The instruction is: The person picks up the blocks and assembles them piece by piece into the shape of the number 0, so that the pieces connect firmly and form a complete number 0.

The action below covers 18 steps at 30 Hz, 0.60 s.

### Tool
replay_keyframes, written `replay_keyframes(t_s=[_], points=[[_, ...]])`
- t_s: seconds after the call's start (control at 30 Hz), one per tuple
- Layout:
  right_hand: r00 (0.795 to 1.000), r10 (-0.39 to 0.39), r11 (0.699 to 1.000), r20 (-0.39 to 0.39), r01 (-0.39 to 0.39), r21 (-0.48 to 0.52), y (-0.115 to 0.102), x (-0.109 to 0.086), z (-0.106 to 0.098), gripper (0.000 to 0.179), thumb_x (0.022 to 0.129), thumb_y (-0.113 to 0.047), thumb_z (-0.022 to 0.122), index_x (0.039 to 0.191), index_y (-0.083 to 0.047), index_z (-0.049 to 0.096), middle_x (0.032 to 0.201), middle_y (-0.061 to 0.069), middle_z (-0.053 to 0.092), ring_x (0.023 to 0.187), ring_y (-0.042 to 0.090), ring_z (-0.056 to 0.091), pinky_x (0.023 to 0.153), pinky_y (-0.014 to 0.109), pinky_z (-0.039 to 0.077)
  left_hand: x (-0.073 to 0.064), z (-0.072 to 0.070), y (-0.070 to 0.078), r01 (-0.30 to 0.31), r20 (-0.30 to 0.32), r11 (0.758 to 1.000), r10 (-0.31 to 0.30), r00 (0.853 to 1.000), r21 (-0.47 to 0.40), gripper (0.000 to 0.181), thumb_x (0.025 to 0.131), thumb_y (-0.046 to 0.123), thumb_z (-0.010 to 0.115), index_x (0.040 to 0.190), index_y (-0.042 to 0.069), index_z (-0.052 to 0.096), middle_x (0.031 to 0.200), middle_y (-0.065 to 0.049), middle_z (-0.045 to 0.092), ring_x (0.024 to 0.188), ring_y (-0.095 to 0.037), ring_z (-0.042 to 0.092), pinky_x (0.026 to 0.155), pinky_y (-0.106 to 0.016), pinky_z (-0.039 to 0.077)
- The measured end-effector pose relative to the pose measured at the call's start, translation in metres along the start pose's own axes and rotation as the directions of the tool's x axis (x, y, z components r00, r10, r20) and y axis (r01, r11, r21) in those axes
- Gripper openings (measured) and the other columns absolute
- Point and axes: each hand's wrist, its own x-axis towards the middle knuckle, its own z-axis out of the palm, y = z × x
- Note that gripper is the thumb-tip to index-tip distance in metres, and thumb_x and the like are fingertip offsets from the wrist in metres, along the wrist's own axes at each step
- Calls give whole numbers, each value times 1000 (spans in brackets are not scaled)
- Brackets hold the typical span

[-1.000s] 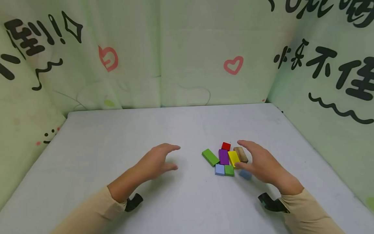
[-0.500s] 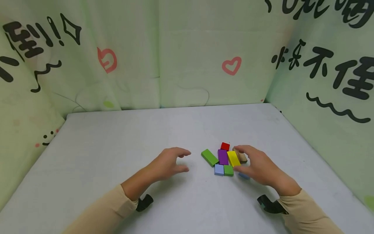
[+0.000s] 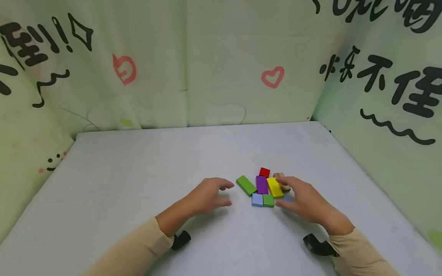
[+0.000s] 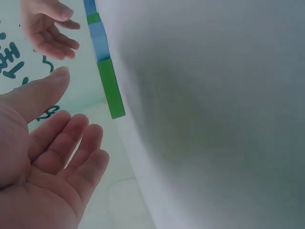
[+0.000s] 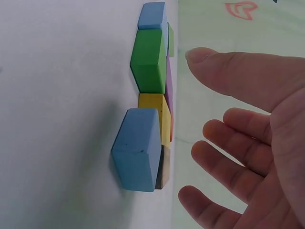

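Observation:
A cluster of coloured wooden blocks lies on the table, right of centre. In the head view I make out a long green block (image 3: 246, 186), a purple block (image 3: 261, 185), a yellow block (image 3: 274, 188), a red block (image 3: 264, 171), a light blue block (image 3: 257, 199) and a smaller green block (image 3: 268, 200). My right hand (image 3: 305, 201) hovers over the cluster's right side, fingers loosely bent, partly hiding a wood-coloured block (image 3: 286, 189) and another blue block (image 5: 136, 148). To the left of the long green block, my left hand (image 3: 208, 196) hangs above the table, holding nothing.
The white table (image 3: 138, 172) is bordered by pale green curtains (image 3: 221, 76) at the back and both sides, printed with black writing and hearts. A dark wrist device (image 3: 181, 240) sits below the left wrist, a similar device (image 3: 319, 245) below the right.
My left hand has moved right, closer to the long green block. My right hand has come slightly lower in the view over the cluster's right side. The blocks keep their arrangement.

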Motion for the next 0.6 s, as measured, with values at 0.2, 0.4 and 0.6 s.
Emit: replay_keyframes(t_s=[0.2,0.4,0.6], points=[[1000,11,1000,10,-11,-10,3,-2,1,65,85,-21,81,138,4,53,136,23,55,123,43,53,101,61,42,3,7,5,-3,18,1000,3,1000,-8,45,88,12,77,131,6,64,126,-3,66,118,-22,59,99,-35,48],[1000,1,1000,-8,-1,-6,8,-6,3,61,84,-17,82,134,6,55,130,21,59,118,41,57,99,60,44,6,12,10,-11,27,1000,11,1000,9,44,89,13,77,130,6,64,126,-2,67,118,-20,60,98,-31,48],[1000,5,1000,-15,-5,-2,14,-9,4,60,83,-15,81,132,6,56,129,21,60,118,40,57,99,59,44,9,14,16,-24,40,999,23,999,25,43,89,14,77,130,6,65,126,-3,67,116,-19,60,97,-30,49]])
